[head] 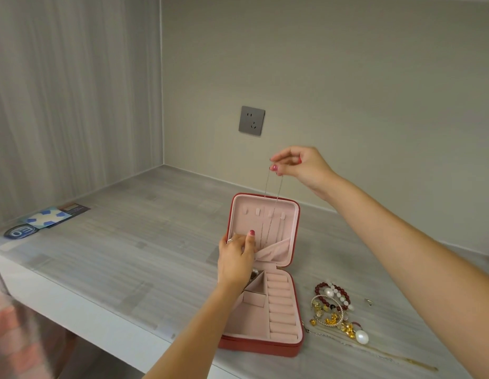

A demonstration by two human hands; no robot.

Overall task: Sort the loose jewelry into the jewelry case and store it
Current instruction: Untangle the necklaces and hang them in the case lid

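Hanging a thin chain necklace (pixel 271 203) over the open jewelry case (pixel 262 272) on a pale wood-grain counter (pixel 128 258).

At the far left, cards and stickers (pixel 46 218) are laid flat on the counter by a pale streaked wall panel; a grey wall socket (pixel 251 120) is set in the beige back wall. The case's pink lining is gripped at the lid's elastic pocket by the left hand (pixel 236 259), fingers curled round the fabric. The necklace's top is pinched between thumb and fingertips of the raised right hand (pixel 298 166), its two strands falling into the upright lid. Loose jewelry (pixel 333 310), beads, pearls and gold pieces, is heaped just right of the case, with a small metal piece (pixel 369 301) apart.
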